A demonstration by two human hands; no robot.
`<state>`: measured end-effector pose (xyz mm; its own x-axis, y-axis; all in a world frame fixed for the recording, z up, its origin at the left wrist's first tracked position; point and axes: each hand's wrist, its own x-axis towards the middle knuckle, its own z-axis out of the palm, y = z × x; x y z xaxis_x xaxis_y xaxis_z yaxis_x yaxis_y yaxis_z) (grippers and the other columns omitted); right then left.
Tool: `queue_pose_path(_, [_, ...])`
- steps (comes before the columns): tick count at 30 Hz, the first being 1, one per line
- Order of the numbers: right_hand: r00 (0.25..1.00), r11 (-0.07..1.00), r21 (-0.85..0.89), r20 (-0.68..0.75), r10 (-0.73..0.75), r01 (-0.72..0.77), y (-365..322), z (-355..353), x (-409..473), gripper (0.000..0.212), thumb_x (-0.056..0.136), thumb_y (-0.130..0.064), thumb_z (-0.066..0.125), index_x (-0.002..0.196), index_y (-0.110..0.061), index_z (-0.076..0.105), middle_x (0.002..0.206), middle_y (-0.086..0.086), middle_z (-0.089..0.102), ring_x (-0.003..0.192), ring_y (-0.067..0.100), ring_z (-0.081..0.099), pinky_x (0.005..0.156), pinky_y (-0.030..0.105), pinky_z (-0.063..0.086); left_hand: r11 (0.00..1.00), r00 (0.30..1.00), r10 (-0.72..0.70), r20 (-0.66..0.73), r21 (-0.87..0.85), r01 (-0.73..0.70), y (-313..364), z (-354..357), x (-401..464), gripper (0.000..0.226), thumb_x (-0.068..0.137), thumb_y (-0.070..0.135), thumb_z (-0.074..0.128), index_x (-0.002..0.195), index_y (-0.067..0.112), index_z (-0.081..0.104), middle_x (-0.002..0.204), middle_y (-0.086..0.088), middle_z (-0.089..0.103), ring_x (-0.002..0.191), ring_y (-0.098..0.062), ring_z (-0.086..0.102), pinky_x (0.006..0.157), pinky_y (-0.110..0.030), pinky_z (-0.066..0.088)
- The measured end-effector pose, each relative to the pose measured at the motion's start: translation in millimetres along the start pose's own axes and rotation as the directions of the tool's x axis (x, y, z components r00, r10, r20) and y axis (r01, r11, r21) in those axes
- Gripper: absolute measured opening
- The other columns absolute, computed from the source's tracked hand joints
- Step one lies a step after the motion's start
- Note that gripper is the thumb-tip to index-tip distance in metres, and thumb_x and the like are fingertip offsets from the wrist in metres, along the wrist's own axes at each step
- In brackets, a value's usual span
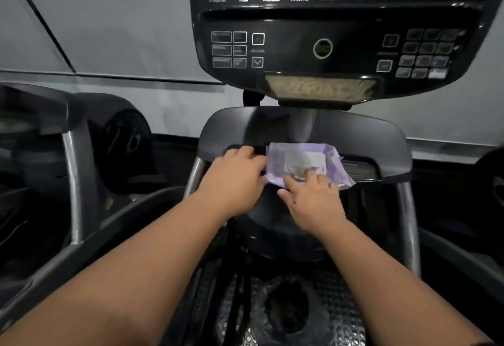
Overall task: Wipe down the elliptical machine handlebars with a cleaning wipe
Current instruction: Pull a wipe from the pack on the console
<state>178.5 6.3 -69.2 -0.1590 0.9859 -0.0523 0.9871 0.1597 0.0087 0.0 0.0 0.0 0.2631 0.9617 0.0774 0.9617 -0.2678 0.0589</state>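
1. the console [335, 31] fills the top of your view; below it the dark shroud [305, 130] carries the purple wipe pack [305, 162] on its ledge, between the two metal handlebars [407, 214], which are not yet wiped.
2. your left hand [234, 179] holds the pack's left edge; its fingers are hidden beyond the knuckles, so i cannot tell how they lie.
3. your right hand [311, 201] rests on the pack, fingers [313, 175] curled at the white flap, seemingly pinching it; blur hides the detail.
4. risk: the pack overhangs the ledge at the right, so a hard pull could drag it off.
5. risk: a loose pinch may tear the flap or bring out several wipes at once.
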Motion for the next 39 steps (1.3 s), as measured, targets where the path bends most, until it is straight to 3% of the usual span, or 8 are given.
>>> queue_pose_path(4, [0.996,0.997,-0.018,-0.062,0.07,-0.071,-2,6,7,0.053,0.104,-0.055,0.023,0.138,-0.026,0.051,0.142,0.015,0.047,0.125,0.036,0.044,0.098,0.048,0.036,1.0,0.979,0.008,0.203,0.022,-0.013,0,25,3,0.058,0.101,0.044,0.048,0.154,0.026,0.034,0.16,-0.01,0.029,0.147,-0.032,0.028,0.116,-0.047,0.031])
queue_pose_path(13, [0.989,0.991,0.11,-0.122,0.089,-0.076,12,7,17,0.035,0.103,-0.042,0.037,0.12,-0.025,0.063,0.132,0.002,0.059,0.118,0.028,0.054,0.096,0.042,0.041,0.997,0.955,0.075,0.288,-0.031,-0.069,34,68,36,0.053,0.104,0.035,0.042,0.154,0.022,0.031,0.162,-0.004,0.032,0.153,-0.031,0.02,0.123,-0.052,0.019])
queue_pose_path(16, [0.975,0.939,0.336,-0.17,0.143,-0.079,26,-2,15,0.029,0.102,-0.03,0.045,0.111,-0.022,0.071,0.122,0.0,0.068,0.105,0.025,0.062,0.083,0.033,0.046,0.998,0.97,0.055,0.238,-0.044,-0.046,39,68,34,0.055,0.104,0.035,0.043,0.156,0.022,0.028,0.164,-0.003,0.029,0.154,-0.028,0.017,0.124,-0.049,0.015])
queue_pose_path(21, [0.922,0.444,0.892,-0.093,0.377,-0.091,31,-50,-22,0.011,0.092,-0.02,0.064,0.088,-0.029,0.07,0.083,-0.007,0.071,0.077,0.014,0.064,0.066,0.027,0.048,0.912,0.999,0.018,-0.029,-0.41,-0.028,61,24,27,0.056,0.105,0.029,0.046,0.158,0.026,0.029,0.159,0.008,0.035,0.138,-0.016,0.043,0.11,-0.038,0.042])
queue_pose_path(25, [0.88,0.163,0.98,-0.174,0.442,0.112,36,-112,-65,0.02,0.087,-0.007,0.068,0.081,-0.025,0.066,0.076,0.003,0.071,0.076,0.025,0.068,0.07,0.042,0.055,0.684,0.984,-0.041,-0.17,-0.723,-0.096,93,-44,15,0.03,0.101,0.027,0.056,0.128,0.039,0.063,0.125,0.022,0.062,0.11,0.0,0.06,0.098,-0.034,0.051])
queue_pose_path(29, [0.837,-0.066,0.939,-0.268,0.478,0.339,52,-197,-121,0.028,0.091,0.001,0.065,0.106,-0.022,0.065,0.091,0.006,0.075,0.083,0.016,0.073,0.07,0.025,0.057,0.577,0.935,-0.087,-0.343,-0.782,-0.233,145,-129,-6,0.017,0.094,0.021,0.066,0.083,0.034,0.061,0.078,0.018,0.064,0.071,0.001,0.058,0.068,-0.029,0.048])
queue_pose_path(35, [0.614,0.369,0.801,-0.599,0.514,0.472,97,-269,-215,0.018,0.086,-0.013,0.062,0.085,-0.031,0.062,0.078,0.005,0.065,0.068,0.008,0.057,0.063,0.029,0.047,0.269,0.867,0.038,-0.497,-0.83,-0.488,244,-227,-53,0.033,0.091,-0.007,0.059,0.088,0.026,0.066,0.081,0.006,0.069,0.074,-0.001,0.061,0.068,-0.018,0.051])
queue_pose_path(39, [0.398,0.757,0.572,-0.804,0.442,0.315,131,-288,-285,0.03,0.084,0.0,0.06,0.09,-0.029,0.056,0.084,-0.003,0.057,0.069,0.006,0.052,0.064,0.022,0.043,0.167,0.841,0.208,-0.499,-0.829,-0.534,303,-255,-86,0.037,0.086,-0.006,0.052,0.099,0.023,0.071,0.09,0.006,0.07,0.075,-0.004,0.062,0.069,-0.019,0.048])
